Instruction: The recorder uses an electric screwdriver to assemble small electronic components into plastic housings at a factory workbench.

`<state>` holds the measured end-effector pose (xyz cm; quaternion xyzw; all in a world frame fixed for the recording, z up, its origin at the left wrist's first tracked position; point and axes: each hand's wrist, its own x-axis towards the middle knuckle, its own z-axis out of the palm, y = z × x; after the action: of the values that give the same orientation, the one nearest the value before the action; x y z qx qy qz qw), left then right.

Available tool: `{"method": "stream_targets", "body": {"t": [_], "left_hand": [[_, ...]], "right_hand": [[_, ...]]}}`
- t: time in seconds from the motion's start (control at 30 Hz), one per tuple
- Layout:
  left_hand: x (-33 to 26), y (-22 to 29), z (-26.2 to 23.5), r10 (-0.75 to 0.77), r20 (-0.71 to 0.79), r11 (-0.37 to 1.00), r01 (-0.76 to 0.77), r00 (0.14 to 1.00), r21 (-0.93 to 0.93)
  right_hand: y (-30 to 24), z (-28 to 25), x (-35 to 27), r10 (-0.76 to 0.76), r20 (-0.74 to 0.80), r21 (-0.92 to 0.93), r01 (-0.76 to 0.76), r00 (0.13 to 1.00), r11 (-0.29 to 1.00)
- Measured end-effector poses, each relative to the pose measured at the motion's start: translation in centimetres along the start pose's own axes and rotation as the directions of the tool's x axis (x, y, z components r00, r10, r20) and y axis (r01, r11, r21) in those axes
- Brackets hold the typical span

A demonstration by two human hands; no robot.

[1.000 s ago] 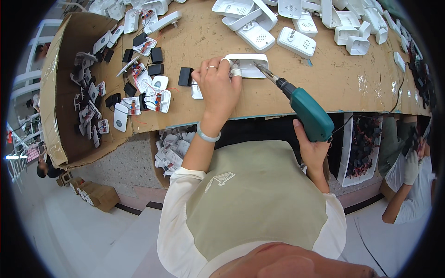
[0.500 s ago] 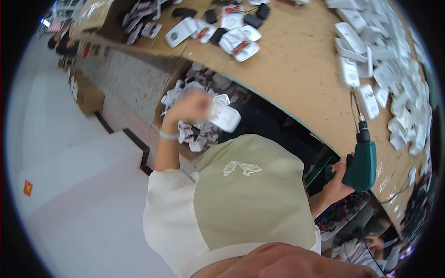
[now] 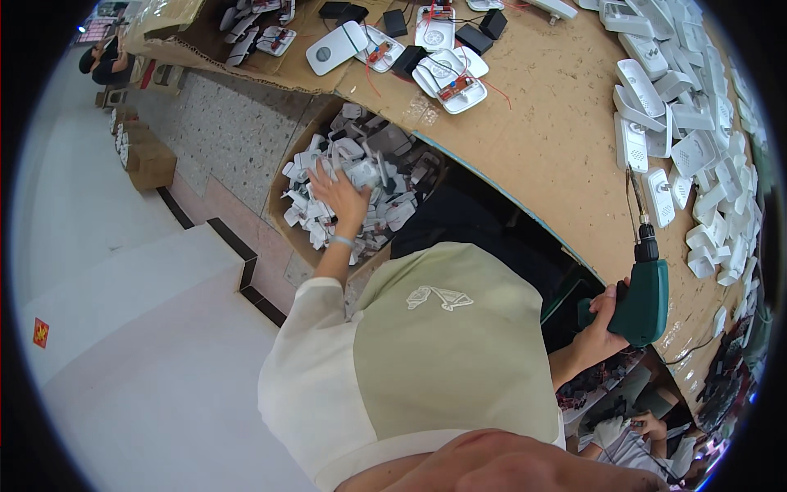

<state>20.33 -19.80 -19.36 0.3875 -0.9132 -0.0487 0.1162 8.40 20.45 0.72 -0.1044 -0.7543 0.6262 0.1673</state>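
My left hand [image 3: 343,201], fingers spread, reaches over a cardboard box [image 3: 277,197] filled with white plastic casings [image 3: 311,215]. Nothing is gripped in it. Just beyond its fingertips a white casing [image 3: 369,170] looks smeared by motion among the others. My right hand [image 3: 600,334] is wrapped round the handle of a dark green soldering gun [image 3: 643,303] at the table's near edge. The gun's thin metal tip, with a wire beside it, points away from me and ends close to a white casing [image 3: 631,146] on the table.
White casings [image 3: 713,156] lie heaped along the right of the brown table [image 3: 541,139]. At its far left are circuit boards with red wires [image 3: 379,54], black blocks [image 3: 475,37] and another carton [image 3: 176,49]. Other people sit at far left [image 3: 111,66] and lower right [image 3: 631,435].
My left hand has let go of a white casing and opened over the box. The right hand keeps its grip on the soldering gun. The view has shifted slightly.
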Motion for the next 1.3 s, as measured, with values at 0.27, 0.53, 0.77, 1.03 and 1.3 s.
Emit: {"method": "stream_targets", "body": {"t": [0.27,0.53,0.77,1.03,1.3], "left_hand": [[-2.1,-4.9,6.6,-0.345,0.255,0.937,0.349,0.903,0.033],[3.1,-13.7,8.3,-0.476,0.302,0.877,0.421,0.826,0.23],[-3.3,-26.8,9.8,-0.568,0.43,0.786,0.618,0.701,0.031],[2.0,-8.4,-0.5,-0.357,-0.119,0.934,0.357,0.927,-0.023],[11.3,33.7,-13.8,0.864,-0.389,0.134,-0.891,0.32,-0.434]], "right_hand": [[-1.0,0.9,0.0,-0.022,0.018,-0.079,0.023,1.0,0.997],[-1.9,1.4,-0.1,-0.062,-0.023,-0.089,0.06,0.998,0.994],[-2.3,0.9,-0.1,-0.088,-0.069,-0.092,0.081,0.994,0.992],[-1.1,-0.5,1.6,-0.055,-0.13,-0.061,0.047,0.99,0.997],[-0.2,-2.8,3.9,-0.085,-0.306,0.084,0.115,0.948,0.99]]}}
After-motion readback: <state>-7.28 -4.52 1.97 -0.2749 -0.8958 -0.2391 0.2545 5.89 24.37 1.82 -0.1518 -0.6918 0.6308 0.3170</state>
